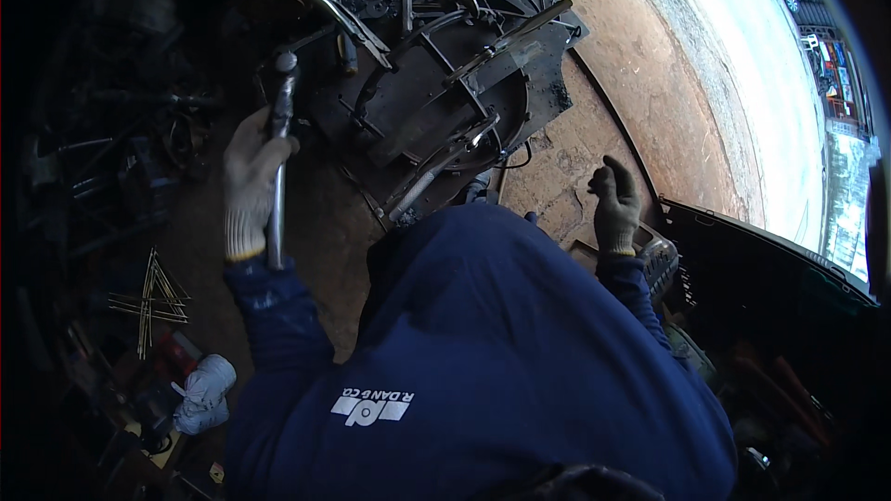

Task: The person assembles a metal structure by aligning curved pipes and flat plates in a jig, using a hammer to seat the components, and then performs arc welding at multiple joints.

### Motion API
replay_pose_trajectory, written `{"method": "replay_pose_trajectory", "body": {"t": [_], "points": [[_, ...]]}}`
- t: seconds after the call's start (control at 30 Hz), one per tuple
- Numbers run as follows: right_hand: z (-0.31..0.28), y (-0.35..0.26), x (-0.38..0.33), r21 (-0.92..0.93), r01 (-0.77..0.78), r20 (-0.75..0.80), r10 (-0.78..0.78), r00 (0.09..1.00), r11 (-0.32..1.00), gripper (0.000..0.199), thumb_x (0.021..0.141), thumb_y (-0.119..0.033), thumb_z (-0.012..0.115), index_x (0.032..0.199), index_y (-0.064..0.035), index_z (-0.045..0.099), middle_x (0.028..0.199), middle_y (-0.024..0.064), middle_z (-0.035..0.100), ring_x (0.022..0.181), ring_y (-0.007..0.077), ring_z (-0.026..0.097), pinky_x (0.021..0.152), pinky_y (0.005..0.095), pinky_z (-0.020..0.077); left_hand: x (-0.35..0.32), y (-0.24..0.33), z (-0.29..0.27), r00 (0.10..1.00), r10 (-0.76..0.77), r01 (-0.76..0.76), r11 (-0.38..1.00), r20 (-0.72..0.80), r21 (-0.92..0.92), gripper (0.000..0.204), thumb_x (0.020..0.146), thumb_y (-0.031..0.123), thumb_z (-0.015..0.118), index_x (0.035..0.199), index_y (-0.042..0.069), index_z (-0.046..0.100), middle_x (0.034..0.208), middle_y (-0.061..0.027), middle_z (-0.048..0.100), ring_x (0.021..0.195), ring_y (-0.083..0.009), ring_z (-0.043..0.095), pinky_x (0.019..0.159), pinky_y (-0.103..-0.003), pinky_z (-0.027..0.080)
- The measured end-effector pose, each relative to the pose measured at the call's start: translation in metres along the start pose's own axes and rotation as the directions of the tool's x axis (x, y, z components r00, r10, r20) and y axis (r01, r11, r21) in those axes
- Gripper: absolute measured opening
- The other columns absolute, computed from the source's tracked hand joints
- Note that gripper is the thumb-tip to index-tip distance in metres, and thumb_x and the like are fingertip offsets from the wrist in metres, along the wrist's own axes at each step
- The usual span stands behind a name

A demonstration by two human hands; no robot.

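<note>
The left hand point(249, 181), in a pale knitted work glove, was wrapped tight around a long metal tool point(278, 153); smooth, rounded, dull silver, standing nearly upright, its knobbed head just beside the edge of the dark steel workpiece point(436, 93); the lower end ran down past the cuff against the navy sleeve point(274, 315). The right hand point(614, 207), in a darker, grimier glove, hung loose and half-curled, fingers bent, nothing in it; it sat well apart from the workpiece, over the reddish-brown dirt floor point(640, 65). The workpiece itself was a flat blackened plate with curved bars and straight strips laid across it, rough and sooty; how many pieces were stacked there was hard to make out in the shadow. One white crumpled glove or rag point(204, 392) lay at lower left; nearby, a loose bundle of thin yellowish rods point(153, 301), crossed over one another, too many and too fine to count. The person's hooded navy top filled the lower middle and hid whatever lay beneath; the left side was almost black, its clutter unreadable; a dark panel point(770, 269) cut off the lower right.
</note>
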State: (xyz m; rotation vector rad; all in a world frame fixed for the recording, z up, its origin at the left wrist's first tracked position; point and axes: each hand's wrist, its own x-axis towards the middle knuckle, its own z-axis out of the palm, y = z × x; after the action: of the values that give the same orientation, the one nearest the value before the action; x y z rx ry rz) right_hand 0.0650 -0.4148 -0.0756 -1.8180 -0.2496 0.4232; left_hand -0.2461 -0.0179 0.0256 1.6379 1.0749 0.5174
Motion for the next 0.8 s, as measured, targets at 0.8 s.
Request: {"method": "replay_pose_trajectory", "body": {"t": [0.8], "points": [[0.142, -0.203, 0.030, 0.164, -0.627, 0.707, 0.352, 0.613, 0.762, 0.038, 0.108, -0.038, 0.054, 0.119, -0.0022, 0.062, 0.082, 0.0025, 0.064, 0.060, 0.0094, 0.062, 0.050, 0.0221, 0.0504, 0.028, -0.017, 0.104, 0.836, 0.548, -0.477, 0.725, 0.003, 0.497, 0.022, 0.099, 0.021, 0.067, 0.116, 0.008, 0.073, 0.110, -0.0146, 0.073, 0.101, -0.0327, 0.072, 0.084, -0.043, 0.059]]}}
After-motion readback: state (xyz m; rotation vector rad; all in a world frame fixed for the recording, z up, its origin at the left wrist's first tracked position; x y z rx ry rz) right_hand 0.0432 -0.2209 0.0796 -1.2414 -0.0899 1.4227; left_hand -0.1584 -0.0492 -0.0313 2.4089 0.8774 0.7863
